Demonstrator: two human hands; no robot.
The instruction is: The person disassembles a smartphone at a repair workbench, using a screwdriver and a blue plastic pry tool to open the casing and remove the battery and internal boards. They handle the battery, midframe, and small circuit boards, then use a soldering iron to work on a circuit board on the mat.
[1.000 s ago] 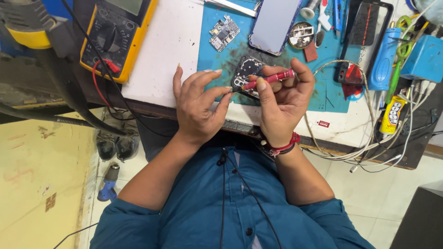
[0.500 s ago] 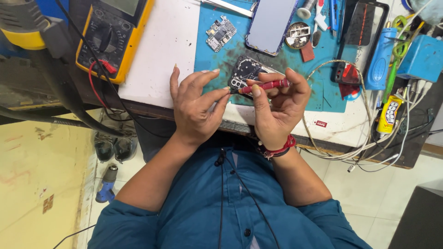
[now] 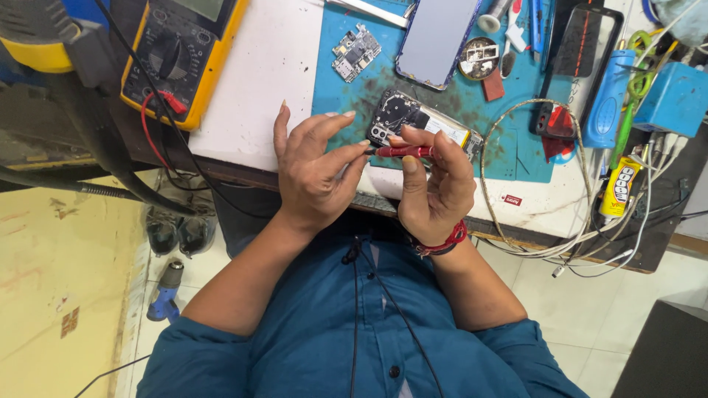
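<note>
Two hands meet at centre frame: right hand [image 3: 435,188] pinches a red screwdriver [image 3: 404,152], left hand [image 3: 313,173] fingertips pinch its tip. Any tiny screw there could drop off the tabletop [image 3: 258,81] edge, as both grips hover beyond the opened phone [image 3: 413,121].

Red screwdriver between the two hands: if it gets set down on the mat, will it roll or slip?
The red screwdriver looks thin and round, so it would probably roll on the teal mat. It seems light: right hand fingertips alone carry it, while the left hand pinches its tip. The mat looks rubbery, so sliding seems unlikely.
</note>
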